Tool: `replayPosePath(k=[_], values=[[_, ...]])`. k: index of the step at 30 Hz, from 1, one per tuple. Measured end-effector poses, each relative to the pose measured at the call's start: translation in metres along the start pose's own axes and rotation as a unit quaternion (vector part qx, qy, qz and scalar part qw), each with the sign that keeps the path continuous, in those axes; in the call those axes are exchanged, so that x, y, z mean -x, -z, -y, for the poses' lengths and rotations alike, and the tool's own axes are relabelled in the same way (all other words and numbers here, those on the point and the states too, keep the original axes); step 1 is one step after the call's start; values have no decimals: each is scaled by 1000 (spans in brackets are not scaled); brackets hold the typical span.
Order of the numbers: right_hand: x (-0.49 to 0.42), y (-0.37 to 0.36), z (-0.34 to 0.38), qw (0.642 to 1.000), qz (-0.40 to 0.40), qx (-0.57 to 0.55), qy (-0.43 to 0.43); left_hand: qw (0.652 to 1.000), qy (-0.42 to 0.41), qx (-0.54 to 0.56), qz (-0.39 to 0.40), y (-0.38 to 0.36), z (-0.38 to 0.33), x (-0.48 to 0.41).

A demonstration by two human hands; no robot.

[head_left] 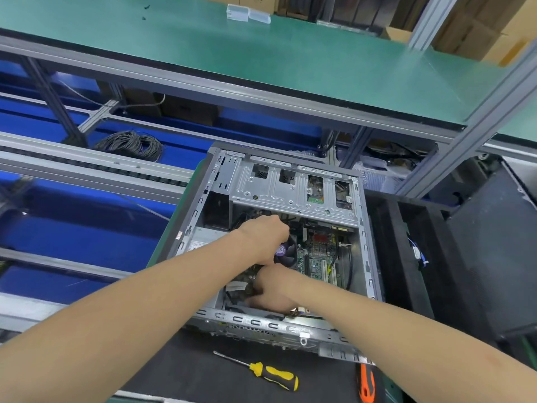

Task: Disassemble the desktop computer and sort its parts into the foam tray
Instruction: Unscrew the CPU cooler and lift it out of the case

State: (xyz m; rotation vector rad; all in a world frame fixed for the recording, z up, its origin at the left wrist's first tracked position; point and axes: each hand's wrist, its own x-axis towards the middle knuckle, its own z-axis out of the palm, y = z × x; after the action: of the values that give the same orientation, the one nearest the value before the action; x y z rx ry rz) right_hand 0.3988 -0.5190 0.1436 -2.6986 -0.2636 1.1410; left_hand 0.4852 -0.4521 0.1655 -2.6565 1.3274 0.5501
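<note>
Desktop computer (pixel 360 228): 1 unit, side panel off, lying open side up on the dark mat of the desk (pixel 189 370), just left of the foam tray.
Foam tray (pixel 406 228): 1, black, right beside the case wall; blue cable (pixel 418 254) lies in it.
Writing: white sticker (pixel 197 245) and purple fan label (pixel 281 251) both too blurred to read.
Screwdrivers: 2, on desk in front of case. Yellow/black one (pixel 273 375) and orange/black one (pixel 366 385), apart from each other.
Drive cage (pixel 290 187): 1, w/ 4 cutouts in a row.
White slots (pixel 324 270): 2, on the green board.
L hand (pixel 266 237): inside case under the cage edge, fingers curled down and hidden; can't tell what it holds, if anything.
R hand (pixel 276 289): inside case at near-left corner, fingers bent against grey cables (pixel 235 286); can't tell if gripping.
Cable coil (pixel 130 144): 1, dark, on the blue level behind-left.
</note>
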Motion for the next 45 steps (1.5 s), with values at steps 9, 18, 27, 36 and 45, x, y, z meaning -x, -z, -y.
replayPosePath(k=[9, 18, 27, 36, 45], values=[[43, 30, -82, 959, -41, 230, -158, 999, -24, -23, 1, -11, -13, 8], [44, -4, -77, 893, 51, 419, -157, 1000, -3, -5, -20, -19, -9, 12], [65, 14, -65, 944, 94, 298, -101, 999, -11, 40, -11, -27, -7, 10], [92, 53, -64, 966, -149, 174, -118, 948, -76, 269, -152, -18, -19, 21], [78, 16, -60, 937, -234, -197, -167, 862, -48, 504, 32, 2, -9, 24]])
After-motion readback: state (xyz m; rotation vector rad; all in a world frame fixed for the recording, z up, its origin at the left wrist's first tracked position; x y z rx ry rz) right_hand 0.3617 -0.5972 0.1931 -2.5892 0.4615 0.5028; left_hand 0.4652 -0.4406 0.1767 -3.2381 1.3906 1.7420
